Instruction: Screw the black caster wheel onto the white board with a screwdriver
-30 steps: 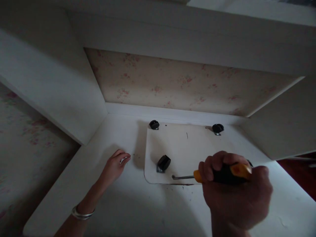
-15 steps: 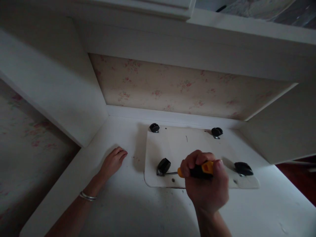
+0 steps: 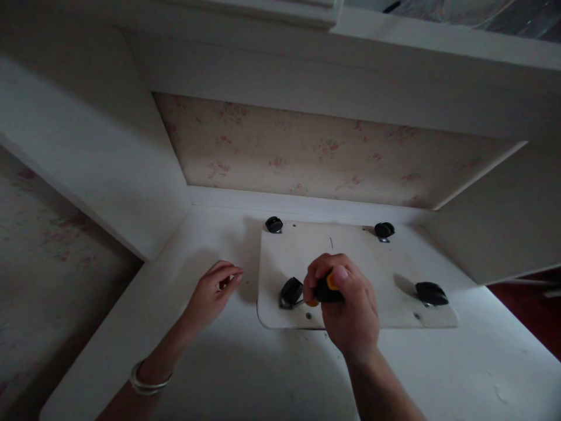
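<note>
The right hand (image 3: 348, 318) wraps its grip around one yellow-and-black screwdriver (image 3: 326, 289), lower centre, its shaft running to the base of the near-left caster (image 3: 291, 290) — one of four on a white board (image 3: 307, 248), partly hidden by that hand. The left hand (image 3: 213, 298), left of centre, pinches almost together; whether on anything, I cannot tell. Floral wallpaper (image 3: 280, 146) spans upper centre.

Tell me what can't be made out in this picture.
In the head view:
Screwdriver handle: mostly covered by the right hand.
Its tip: too small against the dark near-left caster.
Whether the left hand pinches anything: too small to tell.
Shiny material, top right: cut off by the edge.
</note>
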Demonstrator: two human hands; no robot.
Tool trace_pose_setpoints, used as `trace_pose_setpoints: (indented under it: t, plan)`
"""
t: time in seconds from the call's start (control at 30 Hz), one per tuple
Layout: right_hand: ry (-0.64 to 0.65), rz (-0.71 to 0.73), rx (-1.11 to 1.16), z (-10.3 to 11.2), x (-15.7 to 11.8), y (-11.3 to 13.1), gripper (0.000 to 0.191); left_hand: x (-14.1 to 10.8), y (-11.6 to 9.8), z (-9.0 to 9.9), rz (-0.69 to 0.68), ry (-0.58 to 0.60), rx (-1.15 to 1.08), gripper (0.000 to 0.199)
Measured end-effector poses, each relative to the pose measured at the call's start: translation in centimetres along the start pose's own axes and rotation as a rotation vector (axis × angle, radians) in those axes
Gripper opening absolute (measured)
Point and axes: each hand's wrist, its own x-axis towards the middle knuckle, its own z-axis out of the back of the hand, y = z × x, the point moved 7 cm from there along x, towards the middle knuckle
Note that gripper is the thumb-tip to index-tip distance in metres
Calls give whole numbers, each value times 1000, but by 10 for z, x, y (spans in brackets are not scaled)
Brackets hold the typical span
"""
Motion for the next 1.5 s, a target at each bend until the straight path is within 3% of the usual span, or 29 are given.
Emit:
trace_pose_setpoints:
  t: [0.17, 0.23, 0.33, 0.47, 0.6, 0.77, 0.87, 1.13, 1.3, 1.5]
  plan:
    - [53, -38, -147, -7, 5, 1, 30, 10, -99, 0, -74, 142, -370, 21]
    - [80, 40, -255, -10, 5, 10, 28, 17, -123, -9, -72, 241, -416, 24]
    - [89, 161, -414, -11, 4, 23, 18, 27, -141, -28, -67, 404, -482, 25]
    - [-34, 85, -418, 5, 2, 20, 19, 33, -149, -48, -92, 538, -541, 24]
    - [-55, 73, -432, 15, -2, 17, 20, 35, -150, -56, -96, 524, -553, 17]
    - [22, 67, -403, 15, -7, 15, 30, 39, -153, -52, -97, 421, -545, 16]
    - [42, 86, -428, 13, -9, 17, 25, 39, -156, -52, -109, 460, -554, 21]
    - [34, 51, -375, 11, -16, 19, 25, 38, -156, -44, -112, 516, -484, 6]
    - [23, 49, -285, 10, -14, 15, 14, 37, -152, -41, -108, 483, -425, 4]
    - [56, 123, -357, 6, -13, 28, 15, 39, -157, -41, -119, 459, -469, 11]
